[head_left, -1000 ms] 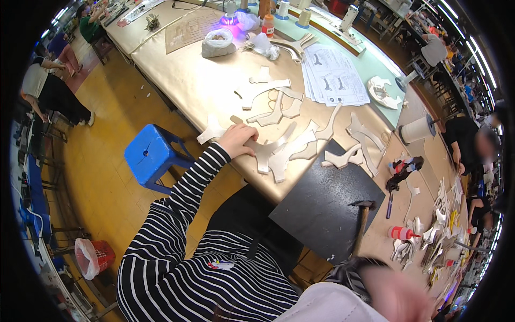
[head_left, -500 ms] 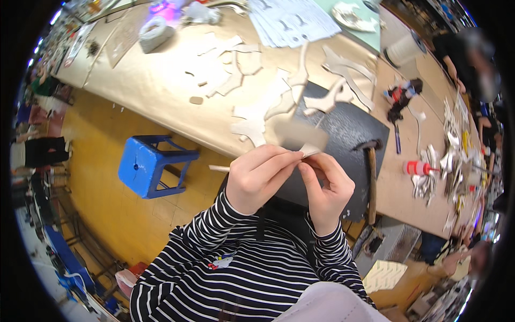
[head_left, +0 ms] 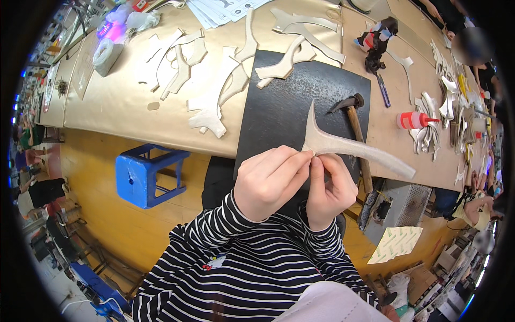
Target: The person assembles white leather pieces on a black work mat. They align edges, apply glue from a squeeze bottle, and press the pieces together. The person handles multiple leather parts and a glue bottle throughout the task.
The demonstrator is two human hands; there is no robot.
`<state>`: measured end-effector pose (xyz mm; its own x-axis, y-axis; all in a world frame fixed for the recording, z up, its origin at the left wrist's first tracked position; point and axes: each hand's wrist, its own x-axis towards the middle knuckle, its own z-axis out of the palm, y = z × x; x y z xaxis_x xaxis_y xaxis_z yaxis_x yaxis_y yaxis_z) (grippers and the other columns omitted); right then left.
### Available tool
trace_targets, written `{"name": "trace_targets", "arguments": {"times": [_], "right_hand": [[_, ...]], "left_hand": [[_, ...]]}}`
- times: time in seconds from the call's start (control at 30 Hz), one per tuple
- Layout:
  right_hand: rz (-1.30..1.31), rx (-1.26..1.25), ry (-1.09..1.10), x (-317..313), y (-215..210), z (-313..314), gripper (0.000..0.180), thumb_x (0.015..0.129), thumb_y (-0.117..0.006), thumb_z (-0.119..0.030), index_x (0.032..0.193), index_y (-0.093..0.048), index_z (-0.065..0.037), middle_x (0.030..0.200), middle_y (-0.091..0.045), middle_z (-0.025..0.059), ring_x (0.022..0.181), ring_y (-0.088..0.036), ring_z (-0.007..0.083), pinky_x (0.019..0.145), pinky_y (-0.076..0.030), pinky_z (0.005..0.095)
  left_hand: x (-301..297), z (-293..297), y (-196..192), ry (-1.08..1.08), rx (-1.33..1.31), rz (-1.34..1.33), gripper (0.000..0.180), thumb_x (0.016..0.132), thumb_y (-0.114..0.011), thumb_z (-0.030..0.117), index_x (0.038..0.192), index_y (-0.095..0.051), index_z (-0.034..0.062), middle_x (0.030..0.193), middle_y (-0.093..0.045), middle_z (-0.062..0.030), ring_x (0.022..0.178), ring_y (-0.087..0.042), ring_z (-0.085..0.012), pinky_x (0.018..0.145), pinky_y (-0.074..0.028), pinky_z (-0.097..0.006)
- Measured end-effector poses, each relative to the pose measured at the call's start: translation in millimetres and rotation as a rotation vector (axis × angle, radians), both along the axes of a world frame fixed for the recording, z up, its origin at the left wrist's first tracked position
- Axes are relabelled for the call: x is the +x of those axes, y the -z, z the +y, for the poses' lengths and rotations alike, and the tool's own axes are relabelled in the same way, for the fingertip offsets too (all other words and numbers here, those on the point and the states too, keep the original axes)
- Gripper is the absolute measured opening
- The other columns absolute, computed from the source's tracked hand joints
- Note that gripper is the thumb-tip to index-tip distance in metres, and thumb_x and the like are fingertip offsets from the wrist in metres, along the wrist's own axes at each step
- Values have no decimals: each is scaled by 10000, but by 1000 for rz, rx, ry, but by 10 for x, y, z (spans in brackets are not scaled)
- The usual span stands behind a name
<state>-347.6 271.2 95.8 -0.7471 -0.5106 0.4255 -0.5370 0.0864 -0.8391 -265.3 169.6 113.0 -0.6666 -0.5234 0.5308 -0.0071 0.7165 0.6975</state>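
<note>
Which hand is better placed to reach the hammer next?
Probably the right hand: it is nearer the hammer than the left hand, though both pinch the pale piece.

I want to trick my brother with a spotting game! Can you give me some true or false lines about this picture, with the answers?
1. The left hand and right hand meet at one pale forked piece. True.
2. The blue stool is on the yellow floor. True.
3. The hammer lies on the stool. False: the hammer's head rests on the black mat.
4. The person's striped top is black and white. True.
5. The bottle has a green nozzle. False: the bottle's nozzle is red.
6. The black mat is round. False: the mat has straight edges and corners.
</note>
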Motion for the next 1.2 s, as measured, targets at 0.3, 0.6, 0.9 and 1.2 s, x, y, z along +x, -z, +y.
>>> {"name": "trace_targets", "arguments": {"times": [0.3, 0.6, 0.9, 1.2], "right_hand": [[-220, -14, 1, -100, -19, 91, 76, 813, -693, 73, 883, -664, 78, 828, -703, 134, 722, -684, 172, 668, -533, 253], [-393, -38, 17, -115, 40, 103, 78, 805, -686, 78, 880, -663, 70, 834, -697, 103, 739, -676, 145, 678, -545, 251], [-270, 81, -44, -174, 8, 90, 90, 794, -684, 80, 879, -660, 65, 840, -695, 109, 726, -671, 150, 675, -537, 252], [-204, 64, -66, -71, 4, 16, 87, 773, -688, 97, 853, -660, 76, 834, -693, 117, 729, -659, 147, 676, -530, 245]], "left_hand": [[-101, 38, 24, 37, -62, -55, 215, 693, -742, -58, 903, -706, -31, 750, -662, -100, 615, -659, -202, 528, -511, -279], [-114, 52, 73, 61, 143, -119, 159, 752, -722, -48, 909, -711, -34, 762, -666, -88, 633, -657, -146, 541, -507, -253], [-68, -63, 174, 137, 424, -139, 118, 806, -718, 4, 916, -712, -36, 796, -684, -96, 597, -656, -145, 554, -511, -243], [-4, -8, 95, 26, 468, -156, 94, 814, -707, -1, 901, -703, -35, 795, -678, -97, 618, -675, -159, 562, -518, -252]]}}
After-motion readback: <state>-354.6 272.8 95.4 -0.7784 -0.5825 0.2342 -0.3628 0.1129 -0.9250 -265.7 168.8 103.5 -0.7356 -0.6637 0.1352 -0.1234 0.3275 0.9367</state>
